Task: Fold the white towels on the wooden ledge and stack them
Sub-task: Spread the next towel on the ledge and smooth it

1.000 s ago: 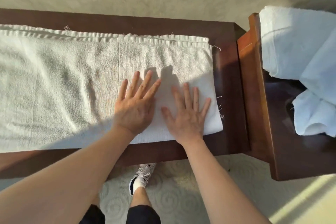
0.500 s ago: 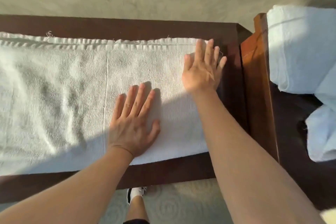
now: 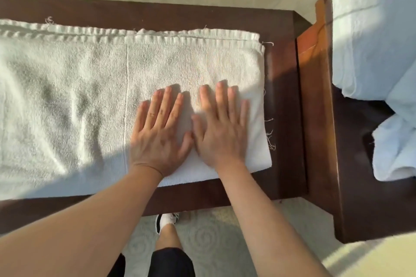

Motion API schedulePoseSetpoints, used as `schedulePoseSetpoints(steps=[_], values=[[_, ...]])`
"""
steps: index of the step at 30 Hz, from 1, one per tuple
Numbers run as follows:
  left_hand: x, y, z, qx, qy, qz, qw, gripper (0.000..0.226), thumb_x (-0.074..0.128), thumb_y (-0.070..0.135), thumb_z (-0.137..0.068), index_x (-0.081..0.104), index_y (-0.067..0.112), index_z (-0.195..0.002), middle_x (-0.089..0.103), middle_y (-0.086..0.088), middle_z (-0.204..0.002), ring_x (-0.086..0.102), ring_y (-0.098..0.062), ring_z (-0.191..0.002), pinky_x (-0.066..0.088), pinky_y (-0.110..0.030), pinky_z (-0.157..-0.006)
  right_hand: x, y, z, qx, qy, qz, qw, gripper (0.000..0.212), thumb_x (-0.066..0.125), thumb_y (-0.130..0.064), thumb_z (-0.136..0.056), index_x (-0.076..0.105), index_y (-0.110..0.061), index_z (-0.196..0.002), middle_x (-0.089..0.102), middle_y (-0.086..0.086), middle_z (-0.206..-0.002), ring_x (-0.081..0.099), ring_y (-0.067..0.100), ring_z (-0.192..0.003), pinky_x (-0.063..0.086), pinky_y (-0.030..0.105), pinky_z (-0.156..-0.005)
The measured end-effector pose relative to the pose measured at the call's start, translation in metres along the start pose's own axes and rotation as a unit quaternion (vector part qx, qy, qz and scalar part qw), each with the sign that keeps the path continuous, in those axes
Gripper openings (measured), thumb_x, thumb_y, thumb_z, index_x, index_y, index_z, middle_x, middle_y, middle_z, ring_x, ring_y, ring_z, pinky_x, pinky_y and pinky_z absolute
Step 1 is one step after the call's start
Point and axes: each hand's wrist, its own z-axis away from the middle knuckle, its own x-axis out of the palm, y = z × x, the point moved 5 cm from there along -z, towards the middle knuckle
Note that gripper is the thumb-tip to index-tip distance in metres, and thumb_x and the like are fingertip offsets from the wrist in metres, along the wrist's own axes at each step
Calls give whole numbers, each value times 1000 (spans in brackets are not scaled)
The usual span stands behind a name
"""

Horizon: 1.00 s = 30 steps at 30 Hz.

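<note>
Both the left hand point(image 3: 161, 139) and the right hand point(image 3: 221, 132) are pressing flat, fingers spread wide, on the white towel point(image 3: 90, 101) lying mid-frame along the wooden ledge point(image 3: 283, 101); smoothing outward toward its right edge should be flattening the doubled layer evenly.

One white towel point(image 3: 90, 101) lies on the wooden ledge point(image 3: 157, 13). Two more towels, an upper point(image 3: 369, 40) and a lower point(image 3: 396, 148), sit right. Two hands, left point(image 3: 159, 135) and right point(image 3: 221, 128), and one shoe point(image 3: 167, 220) show.
</note>
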Motion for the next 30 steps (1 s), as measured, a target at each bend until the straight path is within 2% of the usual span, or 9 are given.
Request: schedulePoseSetpoints(steps=[2,6,7,11,19,22,25,27,30], values=[[-1,0,0,1,7,2,1000,80,36,52,-96,3,21,-163,-2,-3,-170,-3,-22,-157,6,-48,-127,4,24,2,-45,-15,29,998,64,23,-55,-105,10,-29,-162,0,3,-171,-4,24,-157,4,52,-126],[-1,1,0,4,8,-3,1000,79,33,52,-96,1,24,-162,-2,-2,-170,-3,-21,-157,5,-48,-126,-9,86,-7,166,-8,2,986,68,11,-56,-104,2,-23,-163,-1,6,-170,-4,27,-157,3,56,-124],[0,0,0,4,8,-3,1000,79,33,53,-96,0,24,-162,-3,-2,-170,-4,-21,-157,4,-48,-126,-12,76,2,166,13,9,986,70,12,-55,-104,3,-19,-163,-2,8,-170,-4,28,-157,3,57,-124],[1,1,1,2,14,9,1000,78,31,53,-96,1,24,-162,-2,-2,-170,-2,-21,-157,4,-48,-126,4,20,47,-59,1,11,998,66,23,-53,-105,12,-23,-162,1,6,-170,0,25,-157,6,54,-125],[-1,4,2,19,3,20,1000,81,25,59,-96,1,20,-163,-3,-3,-170,-7,-21,-156,1,-47,-126,10,37,51,-9,5,28,1000,68,26,-53,-104,16,-20,-162,10,4,-170,2,21,-157,8,49,-127],[-10,-2,-2,44,-32,191,980,76,31,58,-95,24,20,-160,9,0,-169,-3,-14,-156,-2,-41,-126,8,44,48,30,-1,3,1000,62,27,-47,-106,17,-23,-162,8,3,-170,-1,18,-157,4,47,-127],[-34,-30,0,47,-72,408,909,55,46,37,-98,47,21,-150,32,4,-163,15,-6,-152,11,-31,-126,1,25,39,143,9,-81,986,55,33,-33,-106,23,-19,-158,8,9,-170,-2,21,-157,0,47,-127],[-47,-61,7,60,-16,351,934,53,42,28,-96,50,19,-148,37,1,-160,21,-12,-152,18,-31,-124,-2,-21,35,147,30,-82,985,57,34,-29,-106,20,-12,-158,6,12,-169,-2,25,-157,-1,47,-127],[-43,-112,20,35,50,158,986,58,31,26,-98,42,14,-153,26,-4,-165,14,-23,-155,11,-40,-127,6,-117,34,47,46,-88,994,58,31,-29,-107,18,-12,-160,7,11,-169,2,27,-157,0,45,-127]])
